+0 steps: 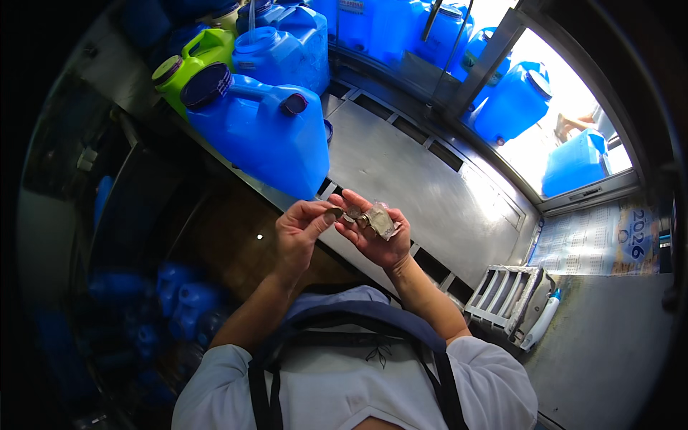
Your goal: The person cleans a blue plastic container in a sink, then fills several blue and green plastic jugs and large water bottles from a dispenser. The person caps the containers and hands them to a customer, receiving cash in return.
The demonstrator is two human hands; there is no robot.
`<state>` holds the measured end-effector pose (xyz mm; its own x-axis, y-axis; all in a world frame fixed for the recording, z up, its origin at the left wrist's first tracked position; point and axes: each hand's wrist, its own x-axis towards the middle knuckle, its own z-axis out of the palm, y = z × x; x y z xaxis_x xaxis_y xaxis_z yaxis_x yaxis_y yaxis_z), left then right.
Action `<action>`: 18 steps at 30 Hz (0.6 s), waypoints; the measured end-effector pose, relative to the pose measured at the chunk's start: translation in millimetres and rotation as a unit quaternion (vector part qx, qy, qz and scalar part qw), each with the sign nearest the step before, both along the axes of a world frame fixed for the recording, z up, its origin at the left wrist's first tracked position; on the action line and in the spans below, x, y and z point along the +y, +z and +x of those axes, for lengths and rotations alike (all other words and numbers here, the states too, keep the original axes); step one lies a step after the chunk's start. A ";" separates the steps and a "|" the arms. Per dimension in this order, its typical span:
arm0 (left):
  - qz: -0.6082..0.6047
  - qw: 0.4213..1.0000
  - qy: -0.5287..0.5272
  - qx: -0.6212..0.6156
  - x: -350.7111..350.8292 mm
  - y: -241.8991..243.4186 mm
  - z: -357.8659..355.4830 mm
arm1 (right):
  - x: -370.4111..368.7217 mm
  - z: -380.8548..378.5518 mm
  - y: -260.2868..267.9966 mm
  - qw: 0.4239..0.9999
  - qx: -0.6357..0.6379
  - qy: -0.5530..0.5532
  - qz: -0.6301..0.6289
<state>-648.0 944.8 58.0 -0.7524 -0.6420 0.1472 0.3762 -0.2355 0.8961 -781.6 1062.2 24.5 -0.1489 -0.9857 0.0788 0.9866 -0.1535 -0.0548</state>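
Between thumb and fingers, my left hand [298, 228] pinches a coin [334, 213], close over the fingers of my other hand. My right hand [389, 244] is palm up and cupped. Several loose coins [353, 212] lie on its fingers, and a folded banknote [381, 221] is held under the thumb beside them. Part of the coins is hidden by the note and fingers. Both hands are above the front edge of a stainless steel counter [398, 156]. Just beyond them a large blue plastic jerrycan [269, 134] with a dark cap stands on the counter.
A green jerrycan [212, 48] and an open-mouthed blue container [269, 51] stand behind. More blue containers [516, 102] line the window opening, where a person's arm [572, 126] shows. At right are a slotted rack [502, 295], a white-handled tool [543, 322] and a printed calendar [586, 239].
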 end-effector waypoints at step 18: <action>-0.501 0.830 -0.055 -0.241 20.5 -8.1 -20.7 | 8.5 -6.0 -32.7 0.994 0.068 -0.046 0.069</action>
<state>-668.7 965.3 49.8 -0.9248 -0.3030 0.2302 -0.0570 0.7083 0.7036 -787.6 1070.7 -8.2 -0.2353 -0.9715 -0.0300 0.9511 -0.2238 -0.2129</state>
